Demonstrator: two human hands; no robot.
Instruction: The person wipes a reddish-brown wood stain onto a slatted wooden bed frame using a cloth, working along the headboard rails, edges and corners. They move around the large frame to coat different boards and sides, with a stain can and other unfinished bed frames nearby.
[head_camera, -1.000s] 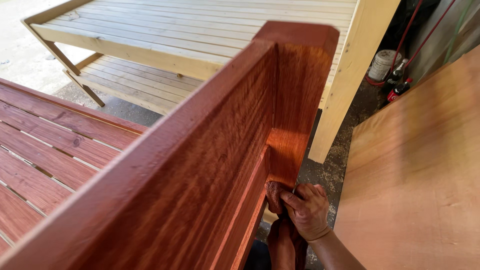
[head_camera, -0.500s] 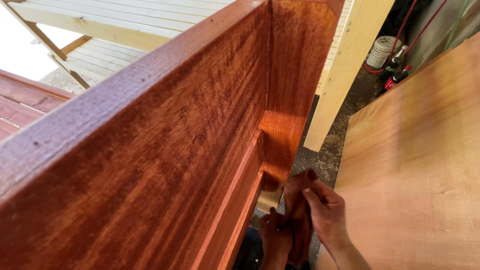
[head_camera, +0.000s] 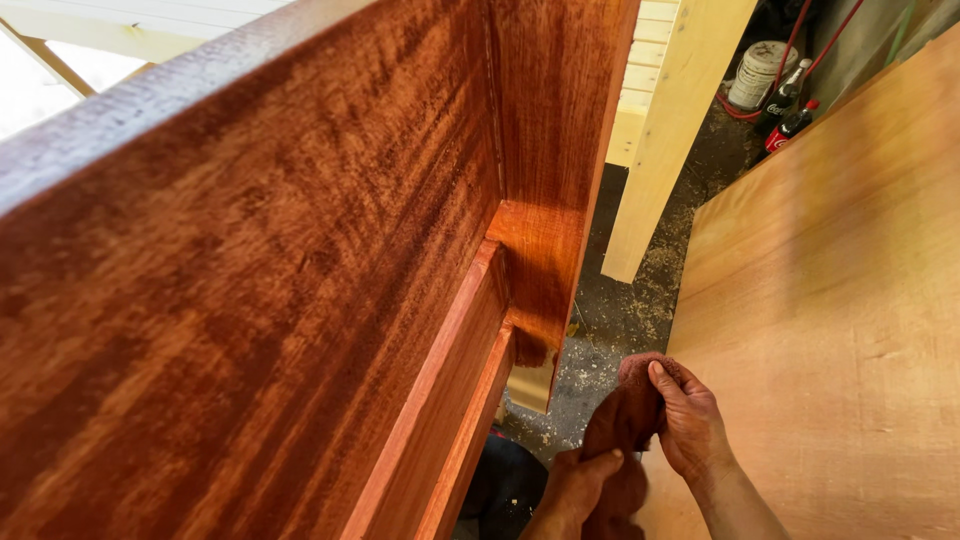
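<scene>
Seen from the head camera, the left hand (head_camera: 578, 483) and right hand (head_camera: 690, 420) each close their grip on a reddish-brown stained cloth (head_camera: 622, 420), held just beside the red-stained wooden bed frame (head_camera: 300, 300), near its corner post (head_camera: 555, 200) and a leaning plywood sheet (head_camera: 840, 300).

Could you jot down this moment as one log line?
left hand: grips rag | right hand: grips rag top | beside: stained panel, post | right: plywood sheet
</scene>
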